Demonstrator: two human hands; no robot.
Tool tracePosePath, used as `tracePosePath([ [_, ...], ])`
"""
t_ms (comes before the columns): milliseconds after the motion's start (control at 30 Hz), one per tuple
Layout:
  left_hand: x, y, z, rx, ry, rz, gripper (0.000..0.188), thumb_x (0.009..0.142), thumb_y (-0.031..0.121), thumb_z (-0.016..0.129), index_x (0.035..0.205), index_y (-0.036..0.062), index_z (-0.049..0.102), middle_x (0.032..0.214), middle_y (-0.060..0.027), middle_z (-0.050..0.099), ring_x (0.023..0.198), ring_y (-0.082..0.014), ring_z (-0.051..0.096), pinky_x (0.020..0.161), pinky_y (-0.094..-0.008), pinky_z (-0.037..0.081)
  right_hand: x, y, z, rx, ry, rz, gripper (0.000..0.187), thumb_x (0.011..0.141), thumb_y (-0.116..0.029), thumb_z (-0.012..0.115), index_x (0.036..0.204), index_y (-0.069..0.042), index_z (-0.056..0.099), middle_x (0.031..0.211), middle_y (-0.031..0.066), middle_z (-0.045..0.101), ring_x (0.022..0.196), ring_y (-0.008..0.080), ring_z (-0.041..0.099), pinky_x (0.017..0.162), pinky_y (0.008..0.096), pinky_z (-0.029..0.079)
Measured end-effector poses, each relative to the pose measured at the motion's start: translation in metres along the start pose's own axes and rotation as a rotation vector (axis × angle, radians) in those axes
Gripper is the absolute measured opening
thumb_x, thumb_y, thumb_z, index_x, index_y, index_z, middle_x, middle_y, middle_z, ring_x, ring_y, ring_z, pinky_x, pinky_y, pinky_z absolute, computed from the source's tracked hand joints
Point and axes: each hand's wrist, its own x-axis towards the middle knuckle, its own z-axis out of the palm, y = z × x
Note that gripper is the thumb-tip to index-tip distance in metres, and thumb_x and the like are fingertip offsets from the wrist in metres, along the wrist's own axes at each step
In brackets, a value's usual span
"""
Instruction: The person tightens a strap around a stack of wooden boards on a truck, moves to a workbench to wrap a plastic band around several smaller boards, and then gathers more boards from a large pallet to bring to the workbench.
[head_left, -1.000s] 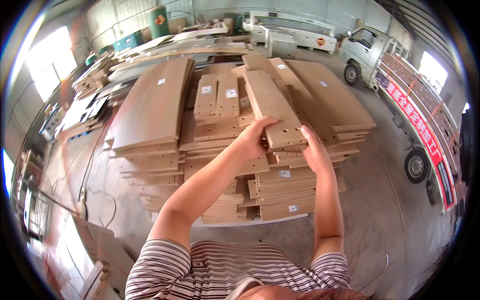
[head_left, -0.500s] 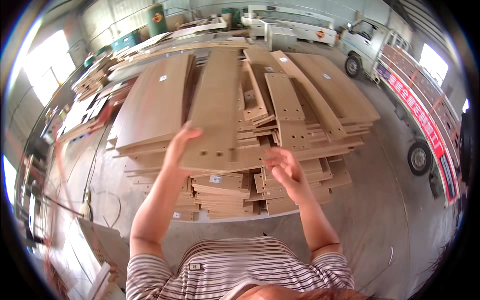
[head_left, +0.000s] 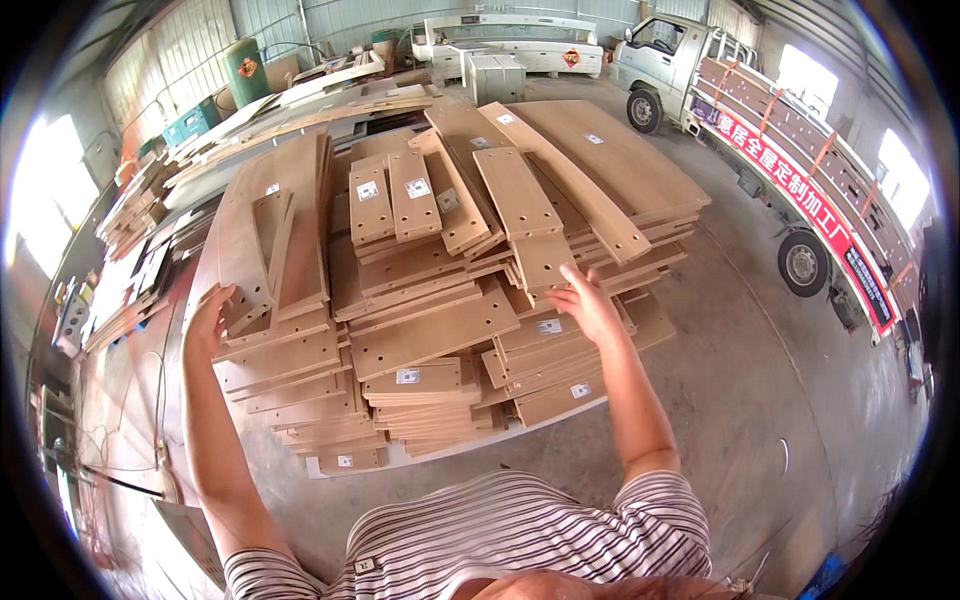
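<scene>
At the left stack of wood-toned panels, my left hand is curled at the near corner of a drilled wooden board, fingertips against its left edge. This board lies on top of a wide panel. My right hand is open, its fingers spread beside the near end of another drilled board; whether it touches that board I cannot tell. Between my hands, two short labelled boards lie side by side on the pile, and a longer drilled board faces me below them.
A long panel and a wide panel top the right side of the pile. Behind stand more sheet stacks and a white machine. A truck with a red banner is parked at the right. Cables lie on the left floor.
My left hand has carried the wooden board from the pile's middle leftward onto the left stack, uncovering the short labelled boards. My right hand remains apart from it. The view has turned right.
</scene>
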Motion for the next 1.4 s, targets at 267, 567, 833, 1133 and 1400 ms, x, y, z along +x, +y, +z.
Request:
tracePosePath([
  [267,-0.003,0.002,-0.008,0.068,-0.033,0.036,0.015,0.083,0.024,0.056,0.071,0.0156,0.054,0.059,0.0075,0.046,0.048,-0.0021,0.039,0.043,-0.0195,0.029,0.024,-0.004,0.02,0.134,-0.161,0.0,0.025,0.082,-0.013,0.062,0.104,-0.003,0.056,0.093,0.0066,0.061,0.084,0.0156,0.06,0.068,0.0315,0.049],
  [567,0.028,-0.007,0.027,0.094,0.078,0.053,0.018,0.084,0.031,0.049,0.076,0.0156,0.052,0.067,0.0037,0.048,0.059,-0.0081,0.044,0.055,-0.0251,0.036,0.098,-0.061,0.018,-0.948,0.164,-0.915,0.029,0.078,-0.014,0.06,0.1,0.005,0.059,0.083,0.0216,0.065,0.075,0.0293,0.066,0.068,0.0356,0.051],
  [833,0.029,-0.012,0.004,0.592,0.443,0.305,0.039,0.081,0.025,0.052,0.114,0.0049,0.05,0.102,-0.0101,0.055,0.1,-0.0214,0.052,0.085,-0.0383,0.042,0.118,-0.106,-0.066,-1.521,0.355,-0.523,0.052,0.072,-0.034,0.068,0.11,0.0,0.059,0.095,0.0183,0.066,0.099,0.0244,0.062,0.09,0.0391,0.041],
  [1133,-0.116,0.005,0.198,0.153,-0.043,0.91,0.032,0.079,-0.002,0.054,0.11,0.007,0.049,0.106,-0.0062,0.05,0.093,-0.0141,0.052,0.079,-0.0276,0.045,0.096,-0.131,-0.091,-0.567,-0.034,0.173,0.057,0.075,-0.035,0.069,0.118,-0.001,0.053,0.125,0.0152,0.05,0.115,0.0333,0.046,0.096,0.044,0.038],
  [1400,-0.151,-0.02,0.348,-0.377,-1.0,-0.25,0.049,0.092,0.04,0.05,0.12,0.0005,0.047,0.112,-0.0108,0.056,0.105,-0.0208,0.054,0.092,-0.0371,0.043,-0.023,-0.123,-0.089,0.262,-0.197,0.164,0.035,0.082,-0.011,0.06,0.111,0.007,0.052,0.105,0.0189,0.061,0.092,0.0336,0.062,0.076,0.048,0.055],
])
